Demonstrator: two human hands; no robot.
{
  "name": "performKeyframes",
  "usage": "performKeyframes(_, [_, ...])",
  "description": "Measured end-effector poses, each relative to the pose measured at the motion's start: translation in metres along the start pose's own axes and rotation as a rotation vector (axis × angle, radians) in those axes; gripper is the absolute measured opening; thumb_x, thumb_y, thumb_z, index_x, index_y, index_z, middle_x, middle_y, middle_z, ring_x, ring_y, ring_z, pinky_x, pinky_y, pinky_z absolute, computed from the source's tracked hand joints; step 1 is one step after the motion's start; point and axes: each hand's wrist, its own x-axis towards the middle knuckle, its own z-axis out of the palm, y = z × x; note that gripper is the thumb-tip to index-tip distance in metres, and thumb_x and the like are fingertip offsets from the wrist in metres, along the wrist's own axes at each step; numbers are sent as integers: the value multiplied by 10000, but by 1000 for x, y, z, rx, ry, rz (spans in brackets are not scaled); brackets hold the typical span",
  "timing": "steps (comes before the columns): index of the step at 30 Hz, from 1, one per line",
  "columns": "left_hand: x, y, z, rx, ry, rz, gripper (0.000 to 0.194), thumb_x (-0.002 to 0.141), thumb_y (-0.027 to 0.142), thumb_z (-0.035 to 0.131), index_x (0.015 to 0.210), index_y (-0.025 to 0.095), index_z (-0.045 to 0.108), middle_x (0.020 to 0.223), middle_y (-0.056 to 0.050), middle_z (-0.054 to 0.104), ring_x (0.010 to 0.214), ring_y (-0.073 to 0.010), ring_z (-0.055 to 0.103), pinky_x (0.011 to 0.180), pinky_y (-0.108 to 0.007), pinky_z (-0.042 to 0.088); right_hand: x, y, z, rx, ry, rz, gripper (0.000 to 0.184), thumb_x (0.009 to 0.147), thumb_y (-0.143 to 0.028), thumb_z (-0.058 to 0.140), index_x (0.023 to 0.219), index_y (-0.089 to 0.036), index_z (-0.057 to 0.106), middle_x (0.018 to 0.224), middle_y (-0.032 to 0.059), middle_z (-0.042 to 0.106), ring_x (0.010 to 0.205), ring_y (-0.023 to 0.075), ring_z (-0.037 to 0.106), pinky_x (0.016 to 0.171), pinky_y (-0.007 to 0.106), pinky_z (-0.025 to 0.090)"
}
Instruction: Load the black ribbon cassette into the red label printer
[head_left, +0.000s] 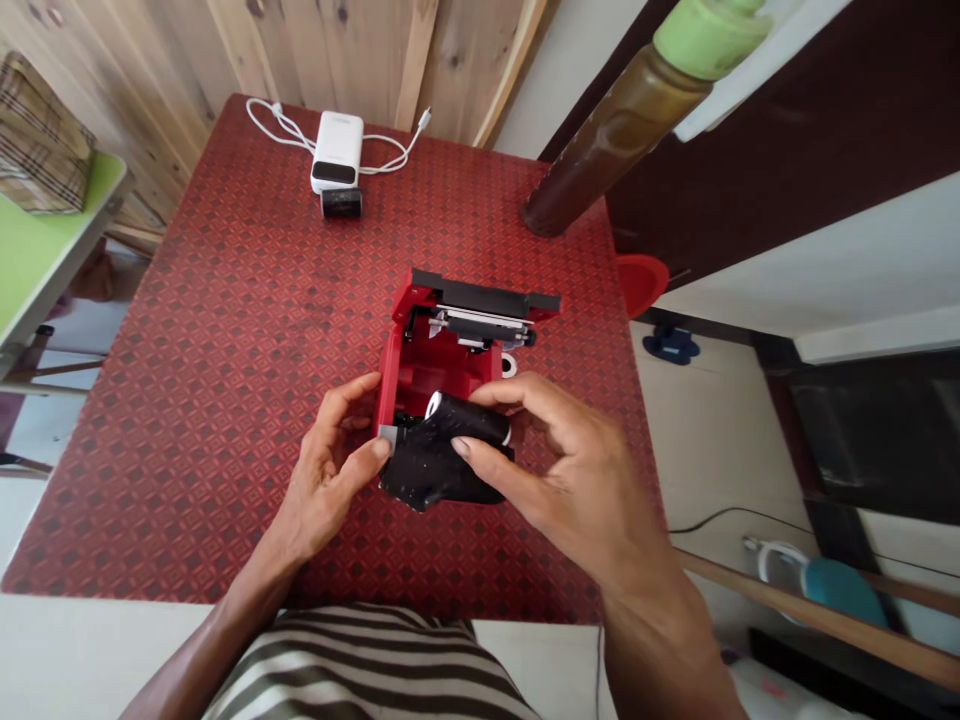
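A small red label printer [442, 372] stands on the table in front of me with its black and red lid [480, 292] tilted up, its inside showing. My left hand [324, 478] grips the printer's left side, thumb on the front corner and fingers along the wall. Between thumb and fingers my right hand [581, 475] holds a roll of black ribbon [480, 418] with a white core, over the front of the opening. Loose black film [431, 465] hangs from the roll across the printer's front. The right fingertips are partly hidden behind the roll.
On the red patterned table [225, 400] lie a white power bank [337, 150] with a white cable [397, 160] and a small black roll [341, 204]. A tall brown bottle [607, 140] stands back right. A white ring-shaped piece [509, 366] is beside the printer.
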Motion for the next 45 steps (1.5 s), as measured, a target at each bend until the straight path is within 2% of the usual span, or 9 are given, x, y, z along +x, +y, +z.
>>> performKeyframes(6, [-1,2,0,1,2,-16,619,1042,583,816,1550,265,662,1506,-126,760,1325,-347,746,1115,-494,616,8,3,20,-191,6,-124,188,1059,-151,727,1217,-246,761,1191,87,868,1095,294,812,1009,442,634])
performKeyframes(11, [-1,1,1,3,-2,-10,625,1052,589,806,1566,268,654,1514,-125,752,1333,-338,735,1122,-486,611,13,9,25,-327,-25,-142,219,1060,-95,726,1238,-211,780,1184,115,866,1136,325,787,1020,477,625])
performKeyframes(16, [-1,1,0,16,2,-5,610,1050,584,805,1562,286,662,1528,-116,746,1315,-337,741,1092,-480,618,33,1,18,-422,-247,-109,201,1062,-71,712,1185,-203,799,1215,112,871,1182,318,787,1062,473,596])
performKeyframes(21, [-1,0,0,16,-2,2,602,1045,577,807,1552,284,665,1535,-126,755,1292,-344,756,1094,-502,615,52,-8,14,-554,-462,-55,184,1054,-53,678,1024,-198,789,1134,105,873,1125,307,804,1007,437,576])
performKeyframes(26, [-1,0,0,7,9,-9,617,1040,572,814,1566,287,664,1515,-128,755,1307,-356,744,1096,-502,610,48,-10,16,-578,-397,-23,230,1074,-70,629,1189,-185,792,1207,101,876,1100,307,827,920,419,570])
performKeyframes(31, [-1,1,0,25,15,-8,598,1045,574,807,1553,285,679,1520,-122,742,1343,-358,725,1128,-510,598,54,-19,22,-701,-390,86,259,1070,-108,645,1231,-222,814,1091,117,892,984,325,848,731,388,527])
performKeyframes(35, [-1,1,0,12,7,-15,618,1046,581,808,1571,286,672,1527,-125,741,1344,-358,725,1136,-511,593,64,-21,27,-758,-408,88,262,1043,-90,659,1194,-224,826,1065,145,892,983,353,856,723,389,542])
performKeyframes(40, [-1,0,0,21,3,-19,631,1045,588,804,1583,288,668,1545,-129,738,1365,-372,723,1156,-531,588,65,-18,30,-818,-403,64,258,1050,-105,666,1191,-240,835,988,126,891,884,326,855,692,377,562])
performKeyframes(45, [-1,-1,0,10,8,-2,613,1046,580,814,1565,288,668,1543,-121,752,1309,-341,750,1110,-498,613,58,-14,27,-731,-380,85,276,1079,-121,653,1259,-224,836,1070,140,897,950,349,860,735,413,606])
